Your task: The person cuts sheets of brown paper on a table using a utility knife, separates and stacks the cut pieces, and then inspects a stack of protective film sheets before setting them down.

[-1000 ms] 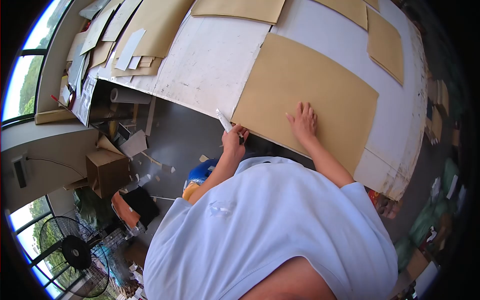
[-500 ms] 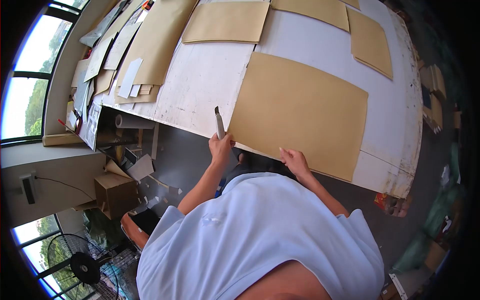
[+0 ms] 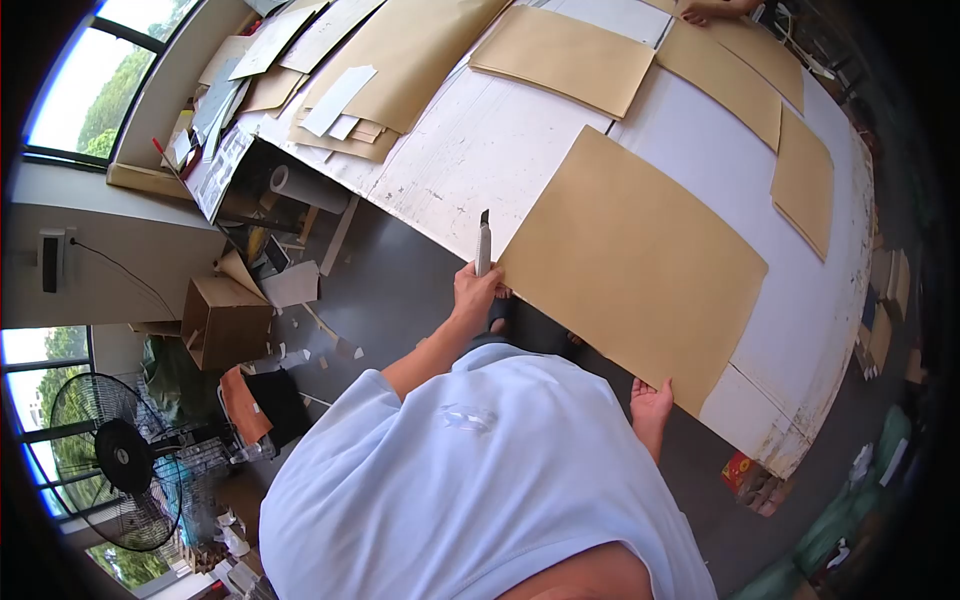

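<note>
A large brown paper sheet (image 3: pixel 635 270) lies on the white tabletop (image 3: pixel 450 150), its near edge at the table's front edge. My left hand (image 3: pixel 476 290) is closed round a utility knife (image 3: pixel 484 245) whose dark tip points away from me, and its fingers also touch the sheet's near left corner. At the sheet's near edge, towards the right corner, my right hand (image 3: pixel 652 398) grips the edge, palm up, with the fingertips partly under the paper.
Brown sheet stacks (image 3: pixel 565 55) lie along the far side, with piled sheets and white strips (image 3: pixel 340 100) at the left. Another person's hand (image 3: pixel 700 12) rests at the far edge. A cardboard box (image 3: pixel 228 320) and a fan (image 3: pixel 125 455) stand at the left.
My right hand has gone from lying flat on the sheet to its near edge, farther right. The knife now points up and away. The view has turned, and another person's hand has appeared.
</note>
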The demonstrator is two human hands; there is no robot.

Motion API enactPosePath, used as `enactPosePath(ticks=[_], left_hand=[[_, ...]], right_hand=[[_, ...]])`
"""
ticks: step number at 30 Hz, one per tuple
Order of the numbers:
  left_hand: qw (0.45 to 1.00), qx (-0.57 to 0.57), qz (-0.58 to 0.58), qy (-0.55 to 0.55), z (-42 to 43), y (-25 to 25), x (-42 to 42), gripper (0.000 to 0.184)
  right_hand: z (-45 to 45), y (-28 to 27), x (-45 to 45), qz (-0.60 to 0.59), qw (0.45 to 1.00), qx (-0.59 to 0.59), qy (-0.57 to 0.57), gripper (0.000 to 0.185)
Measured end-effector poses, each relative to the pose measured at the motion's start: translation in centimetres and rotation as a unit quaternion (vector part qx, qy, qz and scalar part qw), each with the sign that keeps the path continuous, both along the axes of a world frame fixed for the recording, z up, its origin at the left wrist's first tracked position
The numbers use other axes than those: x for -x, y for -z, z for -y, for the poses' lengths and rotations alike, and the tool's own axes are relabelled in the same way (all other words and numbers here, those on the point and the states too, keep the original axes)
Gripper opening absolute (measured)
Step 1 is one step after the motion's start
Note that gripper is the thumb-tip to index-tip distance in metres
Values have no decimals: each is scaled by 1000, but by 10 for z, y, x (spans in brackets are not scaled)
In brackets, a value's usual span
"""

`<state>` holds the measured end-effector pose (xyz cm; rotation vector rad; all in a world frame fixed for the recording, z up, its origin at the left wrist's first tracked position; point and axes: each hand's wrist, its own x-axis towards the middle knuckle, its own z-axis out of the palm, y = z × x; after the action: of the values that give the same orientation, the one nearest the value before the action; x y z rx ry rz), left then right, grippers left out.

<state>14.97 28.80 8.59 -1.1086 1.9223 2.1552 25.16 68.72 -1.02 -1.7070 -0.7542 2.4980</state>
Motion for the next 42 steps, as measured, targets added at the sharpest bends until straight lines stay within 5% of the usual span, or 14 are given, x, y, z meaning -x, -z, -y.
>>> enactPosePath(ticks=[4,8,11,20,39,42], left_hand=[[999,-6,21,-25,49,37,6,15],[998,-3,28,-55,94,54,14,15],[997,4,31,-66,129,64,24,16],[995,60,35,-67,217,91,69,17],[997,1,35,-73,240,90,82,17],[985,150,59,-57,238,78,71,18]], right_hand=[[-8,3,7,-10,993,-90,73,39],[-13,32,6,-63,984,-169,-12,35],[5,40,26,50,980,-191,14,34],[79,22,53,67,982,-130,-123,27],[99,16,59,108,962,-184,-169,22],[104,11,60,102,961,-190,-174,22]])
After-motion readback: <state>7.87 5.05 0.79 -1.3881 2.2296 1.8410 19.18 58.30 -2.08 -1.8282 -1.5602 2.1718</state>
